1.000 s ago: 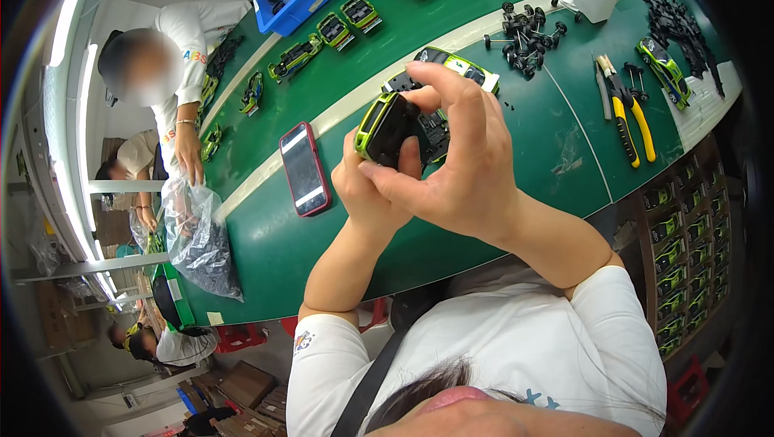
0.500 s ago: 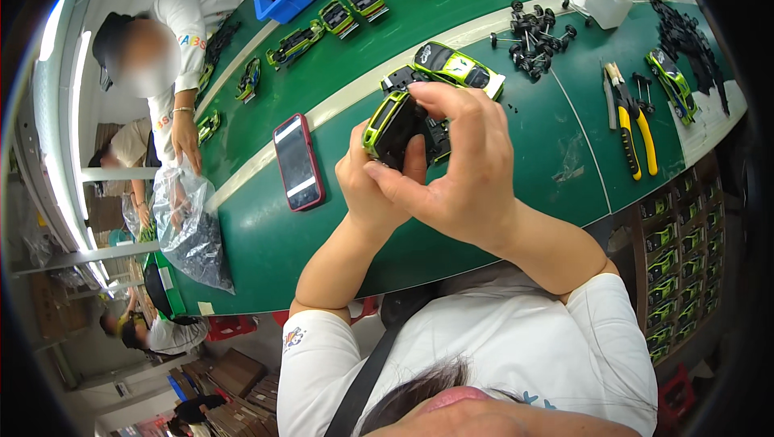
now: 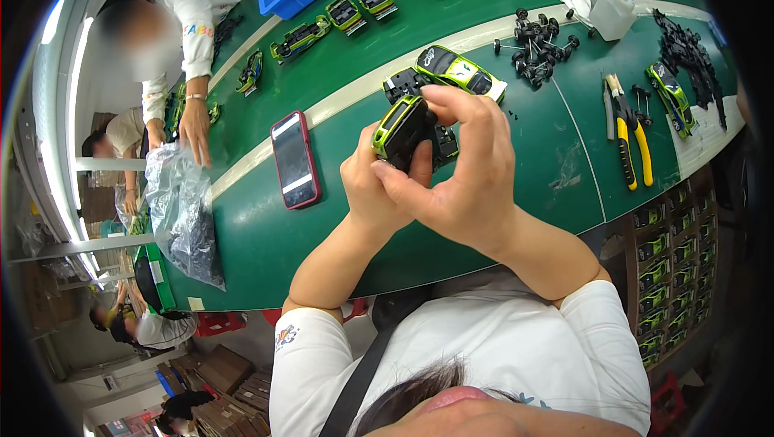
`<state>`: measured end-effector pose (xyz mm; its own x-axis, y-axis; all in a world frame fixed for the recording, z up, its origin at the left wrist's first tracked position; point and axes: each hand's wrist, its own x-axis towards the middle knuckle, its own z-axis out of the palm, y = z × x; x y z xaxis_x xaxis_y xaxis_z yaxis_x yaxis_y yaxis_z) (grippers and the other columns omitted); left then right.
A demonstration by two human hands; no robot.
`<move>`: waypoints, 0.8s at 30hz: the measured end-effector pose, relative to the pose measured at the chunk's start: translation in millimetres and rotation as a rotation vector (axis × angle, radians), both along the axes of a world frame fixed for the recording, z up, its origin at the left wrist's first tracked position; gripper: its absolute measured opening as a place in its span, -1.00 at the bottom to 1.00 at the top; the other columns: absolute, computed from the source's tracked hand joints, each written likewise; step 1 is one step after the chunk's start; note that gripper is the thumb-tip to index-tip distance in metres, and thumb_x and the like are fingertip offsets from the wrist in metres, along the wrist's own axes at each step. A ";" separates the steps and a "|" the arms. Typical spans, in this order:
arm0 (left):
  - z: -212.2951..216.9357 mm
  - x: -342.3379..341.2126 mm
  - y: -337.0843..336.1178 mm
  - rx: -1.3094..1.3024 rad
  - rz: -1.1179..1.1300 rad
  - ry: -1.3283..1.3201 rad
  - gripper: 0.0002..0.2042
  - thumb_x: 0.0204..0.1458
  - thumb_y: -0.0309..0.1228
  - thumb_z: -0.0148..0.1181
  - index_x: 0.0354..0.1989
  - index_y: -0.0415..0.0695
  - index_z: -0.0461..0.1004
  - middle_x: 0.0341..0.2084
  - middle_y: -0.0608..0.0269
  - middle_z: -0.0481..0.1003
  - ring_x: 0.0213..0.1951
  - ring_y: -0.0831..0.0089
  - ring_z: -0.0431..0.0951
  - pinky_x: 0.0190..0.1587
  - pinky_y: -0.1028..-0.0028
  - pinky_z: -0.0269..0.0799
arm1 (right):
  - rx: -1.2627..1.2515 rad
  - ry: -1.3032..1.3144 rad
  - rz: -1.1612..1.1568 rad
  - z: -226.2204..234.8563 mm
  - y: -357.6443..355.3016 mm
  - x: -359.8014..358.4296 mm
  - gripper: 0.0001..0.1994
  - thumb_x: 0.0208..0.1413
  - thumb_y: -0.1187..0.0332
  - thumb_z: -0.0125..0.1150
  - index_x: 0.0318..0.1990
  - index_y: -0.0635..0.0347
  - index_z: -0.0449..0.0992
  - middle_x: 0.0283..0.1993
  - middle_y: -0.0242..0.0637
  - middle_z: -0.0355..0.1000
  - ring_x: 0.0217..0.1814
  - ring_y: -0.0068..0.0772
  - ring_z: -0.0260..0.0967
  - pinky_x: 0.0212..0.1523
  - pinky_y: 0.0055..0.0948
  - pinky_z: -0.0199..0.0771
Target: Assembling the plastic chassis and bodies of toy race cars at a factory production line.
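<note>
Both my hands hold a lime-green and black toy car (image 3: 398,132) above the table, tilted with its dark underside partly showing. My left hand (image 3: 364,187) supports it from below and the left, its fingers mostly hidden behind the car. The thumb and fingers of my right hand (image 3: 476,167) curl round its right side and press on it. Just beyond lies a toy car right side up with a white and green bonnet (image 3: 461,71). Beside that car is an upturned one with a black base (image 3: 405,85). Another black and green part (image 3: 445,145) shows partly behind my right hand.
A red-cased phone (image 3: 295,160) lies left of my hands. Wheel-and-axle sets (image 3: 536,48) are heaped beyond, with yellow-black pliers (image 3: 634,143) at right. Several upturned cars (image 3: 376,0) line the far side near a blue bin (image 3: 284,6). A co-worker's hands reach to a clear bag (image 3: 184,223).
My hands keep their grip on the toy car, which is turned only slightly. The co-worker's second hand has come to the bag. A hand at the far right has left the view.
</note>
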<state>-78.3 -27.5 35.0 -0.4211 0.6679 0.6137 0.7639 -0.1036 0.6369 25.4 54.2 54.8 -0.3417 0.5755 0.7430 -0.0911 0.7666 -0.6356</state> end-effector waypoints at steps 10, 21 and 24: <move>19.2 -3.5 5.6 0.080 -0.169 -0.856 -0.76 0.17 -0.43 0.13 -0.07 -0.31 0.38 -0.30 0.23 0.54 -0.31 0.56 0.54 -0.28 0.50 0.53 | -0.033 -0.102 0.075 12.3 12.2 8.6 -0.21 -0.23 0.11 0.51 0.14 0.31 0.25 -0.01 -0.08 0.36 0.01 -0.03 0.33 0.08 -0.19 0.30; 1.5 7.2 9.6 0.226 -0.273 -1.110 -0.68 0.17 -0.36 0.13 -0.01 -0.31 0.33 -0.24 0.21 0.50 -0.24 0.56 0.51 -0.19 0.48 0.51 | -0.081 -0.450 0.144 -3.5 -20.2 30.2 -0.08 -0.24 0.44 0.45 0.33 0.27 0.05 0.06 0.03 0.33 0.05 0.03 0.34 0.07 -0.19 0.35; 0.6 9.9 5.2 0.186 -0.273 -1.078 -0.65 0.19 -0.32 0.13 0.04 -0.30 0.31 -0.19 0.22 0.49 -0.20 0.58 0.52 -0.15 0.50 0.51 | 0.027 -0.444 0.104 -5.9 -24.4 24.7 -0.13 -0.21 0.46 0.41 0.33 0.25 0.07 0.02 0.01 0.33 0.05 0.07 0.32 0.06 -0.16 0.33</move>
